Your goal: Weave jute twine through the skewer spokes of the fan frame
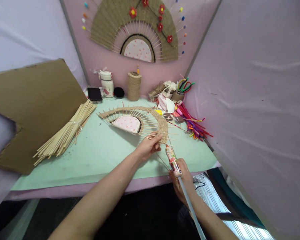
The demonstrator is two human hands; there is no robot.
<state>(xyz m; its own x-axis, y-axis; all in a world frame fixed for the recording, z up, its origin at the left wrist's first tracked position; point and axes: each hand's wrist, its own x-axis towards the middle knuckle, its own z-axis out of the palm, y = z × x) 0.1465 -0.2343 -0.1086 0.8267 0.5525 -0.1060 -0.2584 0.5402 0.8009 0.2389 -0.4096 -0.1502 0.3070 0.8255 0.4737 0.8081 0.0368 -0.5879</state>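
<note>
A half-round woven fan (140,118) of jute twine and thin wooden sticks, with a pink dotted centre, lies on the mint-green table mat (100,156). My left hand (148,146) pinches the fan's near right edge, fingers closed on the twine and stick ends. My right hand (182,180) is closed around a hot glue gun (173,161) wrapped in patterned paper. Its nozzle points up at the fan's woven edge, close to my left fingers. A clear glue stick (191,208) trails back from the gun.
A bundle of wooden sticks (66,131) lies at left on brown cardboard (32,100). At the back stand a twine spool (134,86), a small white bottle (107,85) and a phone (94,94). Coloured pipe cleaners (193,125) lie at right. A finished fan (137,30) hangs on the wall.
</note>
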